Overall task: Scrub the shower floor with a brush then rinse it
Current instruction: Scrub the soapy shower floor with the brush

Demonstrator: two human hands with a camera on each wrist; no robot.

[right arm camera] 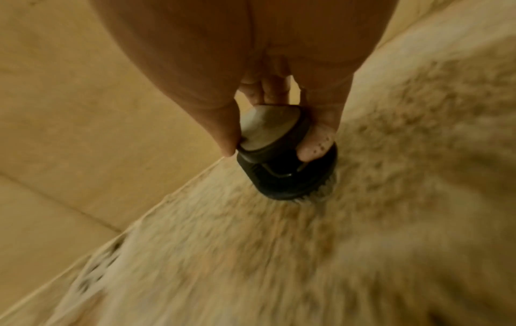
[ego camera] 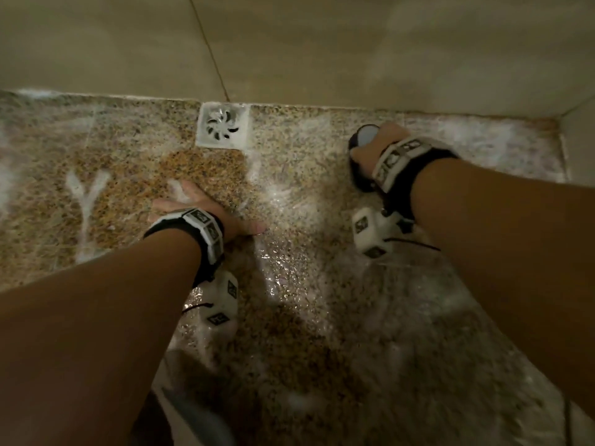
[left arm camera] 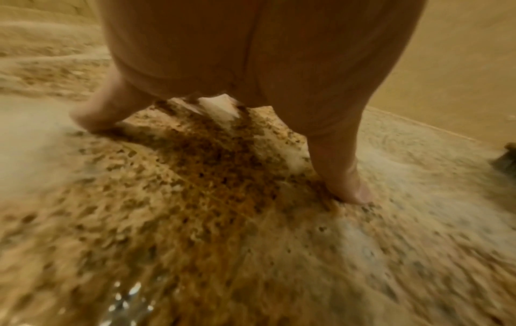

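Down on the wet, speckled brown-and-beige granite shower floor (ego camera: 306, 284), both bare forearms reach forward, each wrist strapped with a black band carrying white marker blocks. At the far right, close to the corner where floor meets the beige tiled wall (ego camera: 354, 43), the right hand (ego camera: 376, 146) grips a round black scrubbing brush with a pale grey top knob (ego camera: 362, 140); in the right wrist view the thumb and fingers (right arm camera: 315, 145) curl round the knob of the brush (right arm camera: 285, 176) while its bristles press onto the floor, just beside the wall's base. The left hand (ego camera: 206, 207) lies flat and spread on the floor at centre left, fingers straight and holding nothing; the left wrist view shows the hand (left arm camera: 251, 66) propped with the thumb and a finger splayed wide, their tips touching the stone. Just beyond the left hand, against the wall, sits a square white floor drain with curved slots (ego camera: 223, 128). White soapy foam streaks (ego camera: 85, 194) mark the floor to the left of the hand, and more foam whitens the far right corner. Water glistens on the near floor between the two arms. The wrist views are blurred.
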